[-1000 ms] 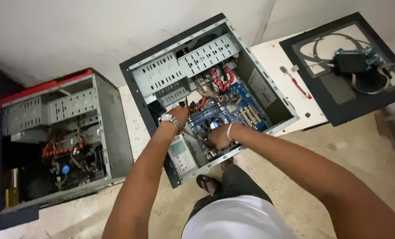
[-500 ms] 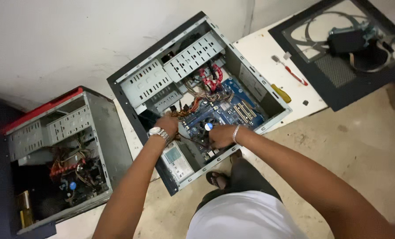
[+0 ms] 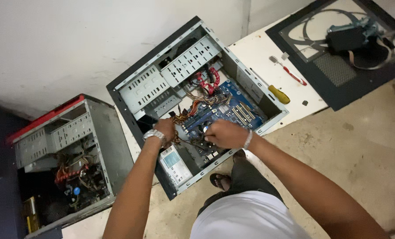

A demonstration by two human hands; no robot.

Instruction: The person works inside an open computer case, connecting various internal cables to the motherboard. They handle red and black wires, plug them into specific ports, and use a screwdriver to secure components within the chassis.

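Open computer case [image 3: 131, 95] lies on its side on the floor, side panel off, long axis running diagonally from lower left to upper right. Inside, a blue motherboard [image 3: 226, 108] fills the right half; drive cages [image 3: 171, 75] sit along the upper edge, power supply [image 3: 175, 161] at the near lower corner.

Both hands are inside the case, directly ahead of the person. Left hand [image 3: 166, 130], wristwatch on the wrist, is curled into a tangle of coloured wires [image 3: 180, 121] at the board's left edge; whether it actually grips them cannot be told. Right hand [image 3: 222, 133], bracelet on the wrist, is loosely closed over the board's near edge, fingers bent down; what it holds, if anything, is hidden. The two hands lie close together, right one nearer the board's centre.

Red cables [image 3: 208, 79] crowd the far end. Outside: yellow-handled screwdriver [image 3: 277, 94] and red-handled tool [image 3: 292, 75] on a white panel [image 3: 255, 51], black side panel [image 3: 339, 84] beyond, second open case [image 3: 67, 155] to the left.
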